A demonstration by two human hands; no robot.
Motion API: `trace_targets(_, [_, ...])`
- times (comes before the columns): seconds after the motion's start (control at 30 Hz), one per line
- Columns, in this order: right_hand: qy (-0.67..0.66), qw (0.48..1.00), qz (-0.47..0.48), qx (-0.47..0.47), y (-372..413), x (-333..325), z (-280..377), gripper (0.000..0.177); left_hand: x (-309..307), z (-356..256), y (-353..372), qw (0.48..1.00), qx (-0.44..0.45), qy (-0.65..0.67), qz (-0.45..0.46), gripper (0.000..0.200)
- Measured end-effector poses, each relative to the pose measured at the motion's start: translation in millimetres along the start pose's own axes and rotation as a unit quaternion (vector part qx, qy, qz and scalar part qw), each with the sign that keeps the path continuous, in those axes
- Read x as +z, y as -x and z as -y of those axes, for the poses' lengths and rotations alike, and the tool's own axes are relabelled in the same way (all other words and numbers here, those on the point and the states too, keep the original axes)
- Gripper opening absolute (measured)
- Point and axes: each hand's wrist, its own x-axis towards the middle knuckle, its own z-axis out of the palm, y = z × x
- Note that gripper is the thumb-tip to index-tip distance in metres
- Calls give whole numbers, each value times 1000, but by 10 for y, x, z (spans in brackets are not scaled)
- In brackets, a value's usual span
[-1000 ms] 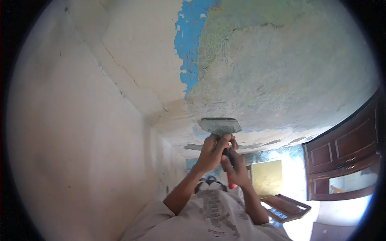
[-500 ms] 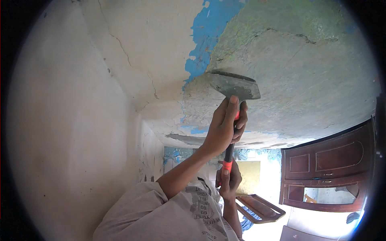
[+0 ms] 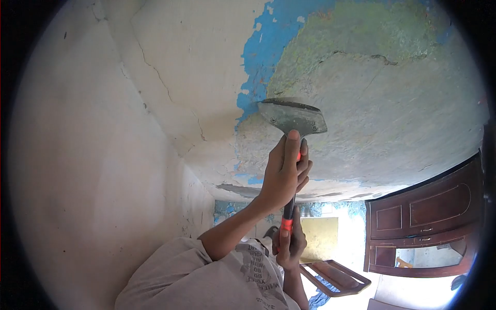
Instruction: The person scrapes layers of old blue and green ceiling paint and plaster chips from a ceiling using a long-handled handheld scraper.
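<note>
A wide scraper (image 3: 293,118) with a grey metal head rests its blade edge against a plastered surface (image 3: 351,98). The blade's left corner lies at the border of a blue paint strip (image 3: 266,51). My left hand (image 3: 281,173) is wrapped round the upper handle, its thumb pressed just under the head. Lower down, my right hand (image 3: 291,245) grips the red-and-black handle (image 3: 287,223) near its end, thumb along it. Bare grey-green plaster spreads right of the blue; cream paint (image 3: 201,62) lies to its left.
Thin cracks (image 3: 155,70) run through the cream paint. A plain pale wall (image 3: 93,181) stands at the left. On the right is a dark wooden cabinet (image 3: 434,212) with a mirror, and near my right arm a brown slatted frame (image 3: 336,277). Bright light comes from behind.
My view has shifted, so the surface sits lower in the picture. Against the surface, both hands and the scraper have moved slightly up and left, the blade corner further onto the blue paint.
</note>
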Motion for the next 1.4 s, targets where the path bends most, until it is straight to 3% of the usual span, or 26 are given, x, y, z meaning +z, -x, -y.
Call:
trace_targets(0.43, [6, 999, 4, -43, -61, 74, 39, 58, 26, -155, -14, 1000, 4, -16, 2, 53])
trace_targets(0.7, [0, 1000, -16, 17, 92, 107, 95, 58, -32, -4, 45, 999, -32, -6, -7, 52])
trace_targets(1.4, [-23, 1000, -5, -10, -26, 76, -14, 56, -17, -48, -8, 999, 26, -34, 1, 51])
